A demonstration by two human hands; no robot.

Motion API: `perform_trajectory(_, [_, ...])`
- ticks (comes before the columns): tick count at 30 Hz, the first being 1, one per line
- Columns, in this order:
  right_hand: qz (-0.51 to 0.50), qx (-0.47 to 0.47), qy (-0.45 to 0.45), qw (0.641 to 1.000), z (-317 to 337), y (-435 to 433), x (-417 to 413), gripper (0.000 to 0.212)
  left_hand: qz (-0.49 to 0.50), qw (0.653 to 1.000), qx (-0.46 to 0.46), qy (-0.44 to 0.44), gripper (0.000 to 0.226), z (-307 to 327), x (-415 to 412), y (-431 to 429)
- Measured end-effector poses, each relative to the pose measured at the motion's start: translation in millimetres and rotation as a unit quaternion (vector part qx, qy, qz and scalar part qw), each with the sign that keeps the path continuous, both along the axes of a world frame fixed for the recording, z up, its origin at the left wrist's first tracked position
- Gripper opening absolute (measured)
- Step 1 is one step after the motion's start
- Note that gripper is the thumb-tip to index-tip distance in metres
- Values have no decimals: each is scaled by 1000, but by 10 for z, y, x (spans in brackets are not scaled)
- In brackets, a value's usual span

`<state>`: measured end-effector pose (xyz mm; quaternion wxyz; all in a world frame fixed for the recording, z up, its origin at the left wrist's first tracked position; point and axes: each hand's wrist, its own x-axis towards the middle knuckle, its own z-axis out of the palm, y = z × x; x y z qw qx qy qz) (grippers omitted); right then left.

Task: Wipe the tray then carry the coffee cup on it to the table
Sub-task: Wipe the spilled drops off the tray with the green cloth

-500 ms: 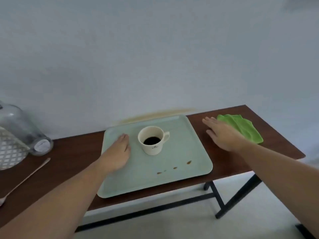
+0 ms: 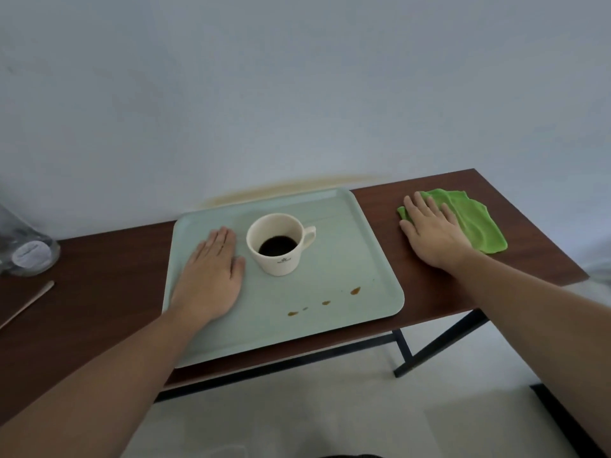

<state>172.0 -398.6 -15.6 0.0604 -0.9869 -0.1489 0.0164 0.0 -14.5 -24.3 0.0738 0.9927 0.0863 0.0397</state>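
A pale green rectangular tray (image 2: 347,259) lies on a dark brown wooden table (image 2: 109,272) set against a plain light wall; the tray's near edge overhangs the table's near edge a little. A cream coffee cup (image 2: 281,242) stands upright on the far middle of the tray, handle pointing right, with dark coffee low inside it. A few small brown coffee drops (image 2: 325,302) lie in a row on the near right part of the tray. The left hand (image 2: 211,276) lies flat, palm down, fingers together, on the left part of the tray, just beside the cup; it holds nothing. The right hand (image 2: 429,229) lies flat with fingers spread, its fingers over the left part of a bright green cloth (image 2: 476,223) at the table's right end, well apart from the tray; the palm presses down rather than gripping. At the far left of the table stands a clear glass jar (image 2: 26,249), partly out of view; near it lies a thin wooden stirrer (image 2: 26,305). Black metal table legs (image 2: 406,348) show below, over a pale floor.
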Motion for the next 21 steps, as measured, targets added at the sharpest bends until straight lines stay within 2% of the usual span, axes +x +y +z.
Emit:
perform_trajectory(10, [48, 7, 14, 999, -12, 249, -144, 60, 6, 1000, 7, -9, 62, 2, 19, 0])
perform_trajectory(13, [76, 67, 29, 994, 40, 261, -144, 60, 5, 1000, 4, -8, 62, 8, 26, 3])
perform_trajectory(15, [46, 88, 2, 995, 45, 210, -154, 68, 7, 1000, 4, -8, 62, 5, 23, 13])
perform_trajectory(18, [-19, -2, -15, 1000, -33, 156, -208, 81, 14, 1000, 2, -10, 62, -3, 9, 25])
perform_trajectory(21, [-22, 3, -15, 1000, -80, 210, -236, 72, 17, 1000, 1, -7, 62, -11, 4, 24])
